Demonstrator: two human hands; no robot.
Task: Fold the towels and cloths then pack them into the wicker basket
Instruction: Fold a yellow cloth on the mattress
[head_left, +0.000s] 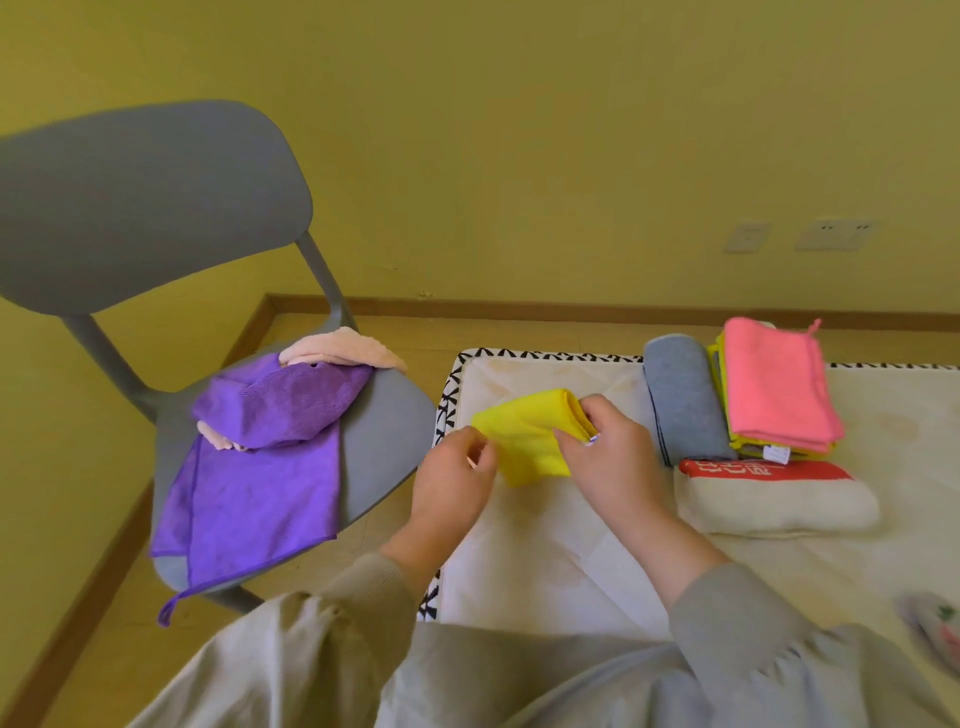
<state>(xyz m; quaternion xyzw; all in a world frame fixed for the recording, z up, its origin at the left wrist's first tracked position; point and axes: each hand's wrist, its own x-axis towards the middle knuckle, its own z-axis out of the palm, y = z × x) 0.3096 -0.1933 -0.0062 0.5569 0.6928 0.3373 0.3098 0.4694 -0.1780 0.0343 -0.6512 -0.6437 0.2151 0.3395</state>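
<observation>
Over the mat (545, 571), a yellow cloth (524, 431) is pinched by left hand (452, 483) and right hand (608, 457); folded towels (774, 384) lie beside, purple cloth (260, 467) draped on chair (130, 208).

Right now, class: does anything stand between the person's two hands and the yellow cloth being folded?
Nothing visible does. The left hand pinches the yellow cloth at its left edge and the right hand grips its right side. No wicker basket is in view.

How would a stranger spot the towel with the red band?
Find the white mat right of the grey chair. On its right side, in front of the grey roll and pink stack, lies a folded cream towel, the only one with a red band.
</observation>
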